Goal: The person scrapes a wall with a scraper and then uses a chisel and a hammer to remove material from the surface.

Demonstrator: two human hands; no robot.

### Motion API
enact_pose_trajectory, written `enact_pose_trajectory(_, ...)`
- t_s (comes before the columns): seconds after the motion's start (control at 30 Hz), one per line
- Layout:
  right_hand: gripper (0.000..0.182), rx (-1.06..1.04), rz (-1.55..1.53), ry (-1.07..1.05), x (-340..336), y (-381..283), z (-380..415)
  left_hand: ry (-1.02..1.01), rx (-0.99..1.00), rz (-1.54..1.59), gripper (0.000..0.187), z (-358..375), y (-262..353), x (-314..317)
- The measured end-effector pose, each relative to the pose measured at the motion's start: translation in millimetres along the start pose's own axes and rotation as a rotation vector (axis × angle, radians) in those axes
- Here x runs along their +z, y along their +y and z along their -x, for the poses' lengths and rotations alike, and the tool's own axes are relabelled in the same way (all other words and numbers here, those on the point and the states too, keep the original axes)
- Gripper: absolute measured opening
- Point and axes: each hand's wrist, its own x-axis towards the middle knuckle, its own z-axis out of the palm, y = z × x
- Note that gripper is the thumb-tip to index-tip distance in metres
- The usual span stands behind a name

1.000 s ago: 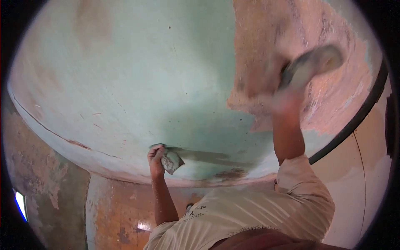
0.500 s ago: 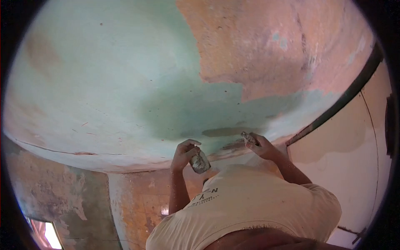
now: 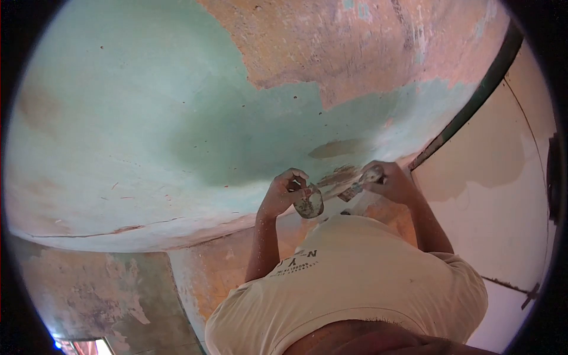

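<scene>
My left hand (image 3: 284, 192) is closed on a rounded, plaster-smeared piece (image 3: 309, 204) that looks like a small cup or plate; its exact kind I cannot tell. Opposite it, my right hand (image 3: 395, 182) grips a putty knife (image 3: 351, 191), its crusted handle in the fist and its short flat blade slanting down toward the left hand's piece. Beyond both hands lies the green painted wall (image 3: 236, 136), with a brown damp patch (image 3: 337, 148) and a rough brown broken spot (image 3: 336, 176) close to the blade.
Peeled orange-pink plaster (image 3: 331, 41) borders the green paint above. A dark strip (image 3: 473, 100) runs down the right corner beside a pale wall (image 3: 503, 177). My cream shirt (image 3: 355, 278) fills the lower middle. A bright opening (image 3: 92, 346) shows at lower left.
The hands have come nearer each other, the left one moving right. The putty knife has turned, so its blade now points down toward the left hand's piece. The view has shifted too.
</scene>
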Motion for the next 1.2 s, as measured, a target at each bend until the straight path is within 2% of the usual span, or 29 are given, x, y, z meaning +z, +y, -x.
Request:
enact_pose_trajectory(0.13,0.028,-0.092,-0.723,0.216,2,6,14,-0.056,0.065,-0.251,0.025,2,5,-17)
enact_pose_trajectory(0.17,0.035,-0.041,-0.733,0.216,2,2,19,-0.062,0.091,-0.326,0.023,3,6,-21)
enact_pose_trajectory(0.2,0.037,-0.006,-0.782,0.142,5,4,21,-0.066,0.112,-0.398,0.022,5,6,-24)
enact_pose_trajectory(0.3,0.045,0.136,-1.018,-0.142,20,3,30,-0.065,0.117,-0.206,0.019,4,4,-21)
enact_pose_trajectory(0.4,0.048,0.236,-1.119,-0.209,50,-12,31,-0.097,0.079,-0.125,0.016,8,10,-19)
enact_pose_trajectory(0.53,0.04,0.201,-1.033,-0.076,84,-24,25,-0.11,0.066,-0.104,0.016,9,3,-32)
enact_pose_trajectory(0.63,0.026,0.28,-1.028,0.152,92,-44,16,-0.132,0.037,-0.016,0.017,9,12,-32)
enact_pose_trajectory(0.73,0.022,0.187,-0.893,0.269,99,-41,2,-0.207,0.004,0.069,0.017,10,20,-17)
enact_pose_trajectory(0.9,0.015,0.024,-0.852,0.304,98,-75,-22,-0.438,0.078,-0.145,0.031,4,24,4)
enact_pose_trajectory(0.97,0.016,-0.047,-0.805,0.307,97,-77,-36,-0.473,0.116,-0.126,0.035,1,24,14)
enact_pose_trajectory(1.0,0.016,-0.023,-0.784,0.327,96,-77,-42,-0.49,0.133,-0.114,0.037,0,24,18)
enact_pose_trajectory(1.1,0.016,0.036,-0.732,0.39,93,-76,-56,-0.534,-0.034,-0.046,0.04,-10,27,24)
enact_pose_trajectory(1.2,0.014,0.042,-0.685,0.438,86,-79,-65,-0.538,-0.016,-0.109,0.043,-24,24,25)
